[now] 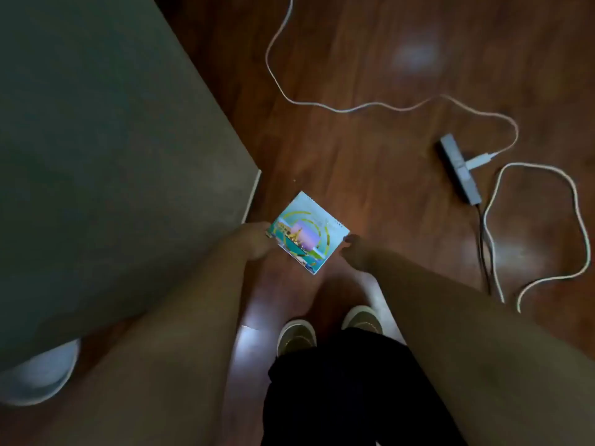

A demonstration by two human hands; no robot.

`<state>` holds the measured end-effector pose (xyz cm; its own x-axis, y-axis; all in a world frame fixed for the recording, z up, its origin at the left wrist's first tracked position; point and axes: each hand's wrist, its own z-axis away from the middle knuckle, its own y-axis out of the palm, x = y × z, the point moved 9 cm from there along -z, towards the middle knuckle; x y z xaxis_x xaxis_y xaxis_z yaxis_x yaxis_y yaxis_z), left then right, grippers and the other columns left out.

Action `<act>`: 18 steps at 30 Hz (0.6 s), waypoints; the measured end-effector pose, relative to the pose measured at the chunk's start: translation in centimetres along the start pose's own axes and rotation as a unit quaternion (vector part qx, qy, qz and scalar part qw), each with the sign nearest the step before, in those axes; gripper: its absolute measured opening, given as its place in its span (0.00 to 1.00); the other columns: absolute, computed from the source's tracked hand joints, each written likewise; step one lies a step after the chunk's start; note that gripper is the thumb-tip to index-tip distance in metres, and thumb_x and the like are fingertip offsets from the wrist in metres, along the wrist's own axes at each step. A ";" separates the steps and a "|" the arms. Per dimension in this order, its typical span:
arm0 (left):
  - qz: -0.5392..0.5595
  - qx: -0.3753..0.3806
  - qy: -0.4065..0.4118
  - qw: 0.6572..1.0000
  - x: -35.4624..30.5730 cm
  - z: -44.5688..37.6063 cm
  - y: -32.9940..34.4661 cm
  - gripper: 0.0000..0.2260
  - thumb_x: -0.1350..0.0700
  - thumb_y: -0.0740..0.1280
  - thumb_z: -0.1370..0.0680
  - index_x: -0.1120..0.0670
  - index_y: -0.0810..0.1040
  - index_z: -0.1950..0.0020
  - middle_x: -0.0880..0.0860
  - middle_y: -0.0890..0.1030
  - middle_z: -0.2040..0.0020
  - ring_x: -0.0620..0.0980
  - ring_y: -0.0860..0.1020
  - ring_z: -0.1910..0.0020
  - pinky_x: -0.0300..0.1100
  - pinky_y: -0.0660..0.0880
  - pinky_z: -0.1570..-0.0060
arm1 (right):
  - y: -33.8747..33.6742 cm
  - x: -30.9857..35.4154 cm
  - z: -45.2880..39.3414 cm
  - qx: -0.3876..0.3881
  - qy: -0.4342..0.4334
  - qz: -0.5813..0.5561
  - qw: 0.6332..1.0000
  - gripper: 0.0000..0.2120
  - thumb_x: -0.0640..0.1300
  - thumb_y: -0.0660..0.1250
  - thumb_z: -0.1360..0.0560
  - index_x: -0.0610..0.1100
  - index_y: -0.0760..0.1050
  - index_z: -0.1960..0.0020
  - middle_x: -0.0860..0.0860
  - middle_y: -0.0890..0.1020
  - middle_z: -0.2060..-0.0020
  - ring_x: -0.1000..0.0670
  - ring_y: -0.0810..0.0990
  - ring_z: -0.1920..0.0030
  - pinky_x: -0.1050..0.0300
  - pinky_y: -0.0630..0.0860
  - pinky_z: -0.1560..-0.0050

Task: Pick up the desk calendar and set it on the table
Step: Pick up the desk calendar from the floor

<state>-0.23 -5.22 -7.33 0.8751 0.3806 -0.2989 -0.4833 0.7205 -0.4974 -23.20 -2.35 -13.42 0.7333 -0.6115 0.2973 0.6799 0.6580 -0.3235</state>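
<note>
The desk calendar [307, 232] is a small spiral-bound card with a bright turquoise, yellow and purple picture. It sits low over the dark wooden floor, just right of the table's corner. My left hand [256, 238] touches its left edge with fingers curled against it. My right hand [352, 249] touches its right corner. Both arms reach down from the bottom of the view. The grey table [106, 149] fills the upper left. Whether the calendar rests on the floor or is lifted is unclear.
A grey power strip [460, 170] lies on the floor at right, with a white cable [322, 106] and a looped cord [579, 220]. My shoes [296, 336] stand below the calendar. A white round object [42, 375] sits under the table at lower left.
</note>
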 end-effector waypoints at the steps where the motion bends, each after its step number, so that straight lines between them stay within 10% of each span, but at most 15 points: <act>1: 0.009 0.007 0.001 1.000 0.1 -1.6 0.9 0.23 0.53 0.65 0.21 0.60 0.69 0.28 0.63 0.71 0.28 0.58 0.71 0.29 0.45 0.67 0.32 | 0.9 -0.7 -1.5 0.006 0.008 -0.030 1.000 0.24 0.39 0.59 0.21 0.39 0.63 0.25 0.42 0.70 0.28 0.46 0.73 0.35 0.71 0.71 0.44; 3: 0.017 0.004 -0.006 1.000 1.3 -5.3 2.7 0.21 0.55 0.64 0.21 0.61 0.71 0.29 0.64 0.72 0.29 0.58 0.71 0.30 0.45 0.67 0.33 | 2.1 -2.1 -5.0 0.000 0.020 -0.057 0.998 0.23 0.38 0.57 0.19 0.38 0.62 0.25 0.41 0.70 0.28 0.49 0.72 0.39 0.79 0.68 0.53; 5: 0.007 -0.006 -0.005 1.000 2.4 -9.0 4.2 0.20 0.56 0.64 0.22 0.59 0.72 0.30 0.63 0.73 0.30 0.58 0.72 0.31 0.43 0.68 0.36 | 2.5 -3.3 -8.0 -0.031 0.025 -0.063 0.997 0.23 0.40 0.58 0.20 0.39 0.64 0.25 0.42 0.68 0.27 0.47 0.71 0.32 0.68 0.67 0.38; 10: 0.027 -0.014 -0.026 0.999 5.7 -16.4 7.8 0.26 0.56 0.68 0.24 0.62 0.67 0.28 0.62 0.71 0.28 0.58 0.71 0.30 0.44 0.68 0.36 | 5.0 -7.0 -16.9 -0.019 0.019 -0.110 0.994 0.24 0.40 0.63 0.25 0.39 0.69 0.30 0.47 0.73 0.34 0.48 0.74 0.38 0.59 0.72 0.40; 14: 0.083 -0.018 -0.047 0.995 8.6 -20.2 10.1 0.36 0.53 0.72 0.29 0.60 0.62 0.25 0.61 0.68 0.26 0.59 0.70 0.29 0.48 0.68 0.32 | 6.1 -7.3 -18.1 -0.025 0.040 -0.261 0.964 0.11 0.28 0.58 0.24 0.35 0.76 0.46 0.49 0.78 0.67 0.62 0.77 0.76 0.68 0.71 0.76; 18: 0.199 0.021 -0.098 0.975 9.1 -20.0 12.3 0.35 0.51 0.73 0.29 0.61 0.66 0.27 0.56 0.72 0.30 0.56 0.75 0.35 0.48 0.72 0.37 | 6.6 -7.6 -16.7 -0.051 0.092 -0.414 0.904 0.08 0.30 0.57 0.23 0.41 0.71 0.51 0.46 0.75 0.64 0.50 0.77 0.72 0.68 0.68 0.83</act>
<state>1.29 -4.47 -32.42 0.6080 0.7358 -0.2982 -0.7882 0.5143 -0.3381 -24.38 -0.68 -32.77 -0.0472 -0.9450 0.3238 0.9850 -0.0978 -0.1419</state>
